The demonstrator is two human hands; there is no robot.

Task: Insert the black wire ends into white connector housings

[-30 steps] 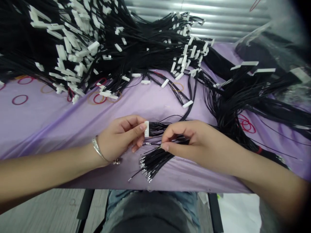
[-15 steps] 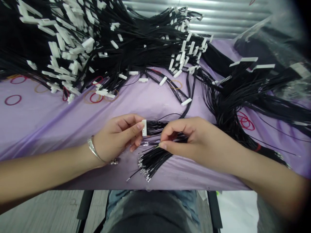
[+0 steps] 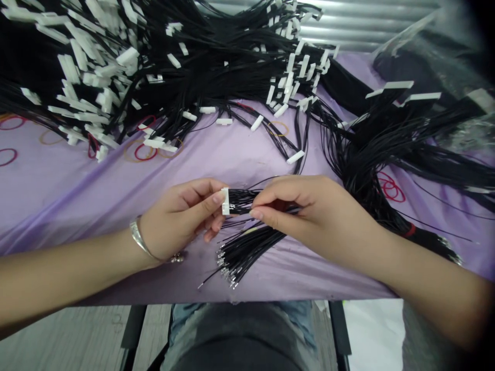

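Between thumb and fingers, my left hand (image 3: 201, 211) grips a white connector housing (image 3: 225, 201) with many thin black wires (image 3: 243, 196) running out of its right side. Just right of the housing, my right hand (image 3: 286, 203) is closed in a pinch on black wire whose metal-tipped ends lie close to the housing's lower part. How many wires it pinches I cannot tell. Below both hands, a loose bundle of black wires (image 3: 247, 252) with bare metal terminals fans out on the purple cloth.
Heaps of black wires with white connectors (image 3: 112, 67) fill the back of the table. A wire bundle tied with a red band (image 3: 410, 230) lies at right. Red rubber bands (image 3: 391, 187) rest on the purple cloth (image 3: 127, 185). A clear plastic bag (image 3: 460, 56) stands back right.
My right hand has moved slightly up and left from above the loose bundle, bringing wire ends beside the housing. My left hand keeps its grip on the housing. The view has shifted a little.
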